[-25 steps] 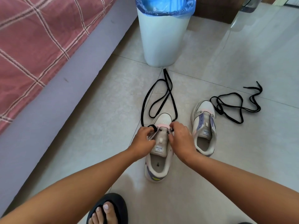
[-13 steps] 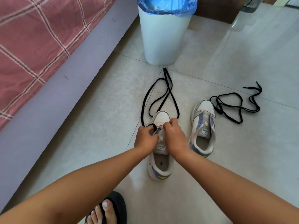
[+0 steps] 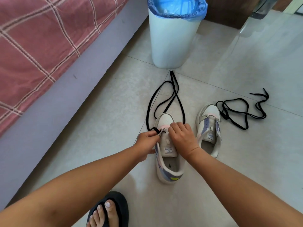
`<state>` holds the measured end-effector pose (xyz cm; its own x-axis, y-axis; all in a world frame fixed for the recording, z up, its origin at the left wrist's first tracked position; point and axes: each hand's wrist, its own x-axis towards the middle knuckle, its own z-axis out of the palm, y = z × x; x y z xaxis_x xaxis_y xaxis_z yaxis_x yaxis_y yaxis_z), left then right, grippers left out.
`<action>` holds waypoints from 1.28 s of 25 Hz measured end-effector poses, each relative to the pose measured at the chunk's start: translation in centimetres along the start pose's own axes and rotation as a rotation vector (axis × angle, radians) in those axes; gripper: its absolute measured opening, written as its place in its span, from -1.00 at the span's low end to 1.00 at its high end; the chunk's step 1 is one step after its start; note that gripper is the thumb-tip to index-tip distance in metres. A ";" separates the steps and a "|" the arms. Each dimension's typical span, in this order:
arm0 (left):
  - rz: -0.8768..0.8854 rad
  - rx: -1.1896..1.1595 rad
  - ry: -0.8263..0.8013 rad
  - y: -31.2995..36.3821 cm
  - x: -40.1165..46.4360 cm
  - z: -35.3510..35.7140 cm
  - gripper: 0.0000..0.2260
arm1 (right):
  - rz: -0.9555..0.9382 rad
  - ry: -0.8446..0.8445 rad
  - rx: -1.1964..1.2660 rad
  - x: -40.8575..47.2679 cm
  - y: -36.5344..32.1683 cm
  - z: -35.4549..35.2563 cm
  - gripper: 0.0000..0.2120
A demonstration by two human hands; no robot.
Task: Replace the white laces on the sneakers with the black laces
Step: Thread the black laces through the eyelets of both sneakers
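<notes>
Pinching black lace (image 3: pixel 151 102) (left hand (image 3: pixel 146 141)) — sneaker (image 3: pixel 167 153).

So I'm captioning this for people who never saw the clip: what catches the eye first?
Two hands, left hand and right hand, work a black lace into the near sneaker at centre. The second sneaker lies just right, beside a loose black lace; a blue-lined bin stands behind.
</notes>
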<state>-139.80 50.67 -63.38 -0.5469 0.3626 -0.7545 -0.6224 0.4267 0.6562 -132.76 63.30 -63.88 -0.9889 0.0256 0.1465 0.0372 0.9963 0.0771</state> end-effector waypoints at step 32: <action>-0.050 0.921 0.021 -0.4 -0.5 1.1 -0.70 | 0.009 -0.417 0.004 2.1 -1.6 0.2 -0.74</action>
<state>-138.64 51.19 -63.26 -0.5468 0.3147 -0.7759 0.0409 0.9356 0.3506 -134.89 61.77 -63.91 -0.9622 0.0642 -0.2646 0.0461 0.9962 0.0740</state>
